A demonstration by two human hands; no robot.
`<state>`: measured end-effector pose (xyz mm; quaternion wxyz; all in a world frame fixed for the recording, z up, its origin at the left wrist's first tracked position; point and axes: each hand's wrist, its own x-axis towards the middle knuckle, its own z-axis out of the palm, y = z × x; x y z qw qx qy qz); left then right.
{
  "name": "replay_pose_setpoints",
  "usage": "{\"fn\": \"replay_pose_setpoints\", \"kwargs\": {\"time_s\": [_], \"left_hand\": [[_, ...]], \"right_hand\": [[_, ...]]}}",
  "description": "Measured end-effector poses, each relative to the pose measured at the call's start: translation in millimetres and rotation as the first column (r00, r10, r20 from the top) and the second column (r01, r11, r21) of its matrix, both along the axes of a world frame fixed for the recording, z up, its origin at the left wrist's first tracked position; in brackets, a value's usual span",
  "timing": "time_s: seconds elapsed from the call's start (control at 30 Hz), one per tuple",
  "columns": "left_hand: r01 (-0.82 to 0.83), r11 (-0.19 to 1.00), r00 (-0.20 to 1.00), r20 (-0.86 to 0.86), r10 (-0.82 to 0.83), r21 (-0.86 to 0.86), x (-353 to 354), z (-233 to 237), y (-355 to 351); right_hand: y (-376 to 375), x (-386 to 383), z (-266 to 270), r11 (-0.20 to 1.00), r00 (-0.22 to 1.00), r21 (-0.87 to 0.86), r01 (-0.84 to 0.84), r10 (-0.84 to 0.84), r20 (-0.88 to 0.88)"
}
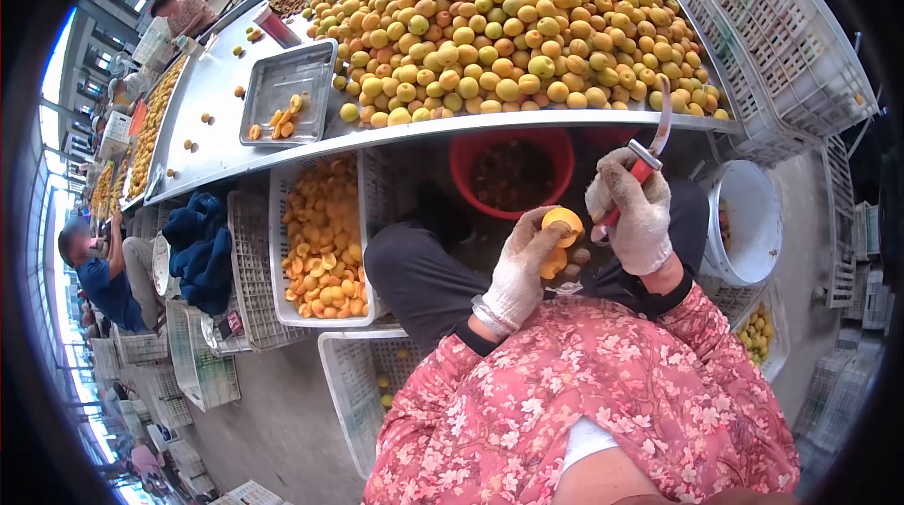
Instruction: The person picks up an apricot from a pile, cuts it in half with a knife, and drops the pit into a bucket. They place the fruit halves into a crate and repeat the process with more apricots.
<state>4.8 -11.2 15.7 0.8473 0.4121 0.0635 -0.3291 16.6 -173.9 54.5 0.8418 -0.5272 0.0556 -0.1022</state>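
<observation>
My left hand (521, 265), in a whitish work glove, is closed on a cut apricot (563, 222), whose orange flesh faces up above my lap. Just right of it, my gloved right hand (636, 218) wraps round the red handle of a curved knife (665, 114). The blade points up and away from the fruit, toward the table edge. Several brown pits or dark bits (576, 260) show beneath the apricot, partly hidden by my hands.
A heap of apricots (490, 24) covers the metal table (395, 136). On it stands a tray (330, 81) with apricot halves. Below are a crate (325, 321) of halves, a red basin (461, 171) and a white bucket (753, 222). Another person (108, 269) sits at left.
</observation>
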Motion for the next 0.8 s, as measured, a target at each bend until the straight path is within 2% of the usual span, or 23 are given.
{"fn": "replay_pose_setpoints", "kwargs": {"time_s": [0.07,0.13,0.2,0.23,0.27,0.3,0.4,0.47,0.53,0.57,0.63,0.7,0.73,0.77,0.8], "left_hand": [[-0.023,1.000,1.000,0.003,0.023,0.012,-3,5,-2],[-0.029,0.999,0.999,0.037,0.030,-0.027,-8,-3,-4],[-0.042,0.997,0.997,0.066,0.046,-0.062,-9,-13,-6],[-0.074,0.997,0.986,0.147,0.077,-0.025,-10,-17,-8],[-0.109,0.994,0.968,0.229,0.104,0.009,-11,-19,-9],[-0.110,0.994,0.968,0.227,0.104,0.010,-13,-18,-9],[-0.110,0.992,0.966,0.241,0.094,0.057,-17,-19,-14],[-0.164,0.963,0.941,0.328,0.087,0.215,-21,-24,-16],[-0.144,0.953,0.943,0.329,0.051,0.265,-22,-24,-12],[-0.127,0.938,0.925,0.380,-0.006,0.322,-23,-24,-10],[-0.104,0.918,0.908,0.413,-0.069,0.383,-27,-24,-7],[0.004,0.955,0.935,0.338,-0.109,0.296,-28,-20,-6],[0.008,0.955,0.935,0.337,-0.112,0.296,-28,-22,-5],[0.017,0.949,0.914,0.380,-0.143,0.315,-28,-25,-4],[0.028,0.942,0.891,0.419,-0.175,0.334,-29,-28,-4]], "right_hand": [[10,5,2,1.000,0.994,-0.007,0.026,-0.025,0.106],[15,6,1,1.000,0.993,0.005,0.006,-0.006,0.119],[15,2,-5,0.997,0.992,-0.082,-0.002,0.012,0.122],[15,0,-10,0.997,0.993,-0.080,-0.004,0.013,0.118],[13,-1,-15,0.987,0.989,-0.163,0.012,0.013,0.146],[13,-2,-18,0.969,0.985,-0.245,0.030,0.014,0.175],[14,-4,-23,0.949,0.970,-0.312,0.051,0.028,0.242],[17,-7,-23,0.938,0.981,-0.345,0.039,0.029,0.190],[22,-8,-27,0.979,0.983,-0.201,0.011,0.026,0.180],[19,-5,-22,0.995,0.987,-0.085,-0.058,0.070,0.145],[17,0,-9,0.988,0.991,0.094,-0.119,0.112,0.079],[13,0,-17,0.979,0.987,0.130,-0.155,0.158,-0.015],[12,-1,-18,0.973,0.981,0.142,-0.183,0.190,-0.039],[10,-1,-19,0.974,0.982,0.142,-0.178,0.186,-0.043],[7,-2,-20,0.952,0.976,0.229,-0.203,0.216,-0.037]]}}
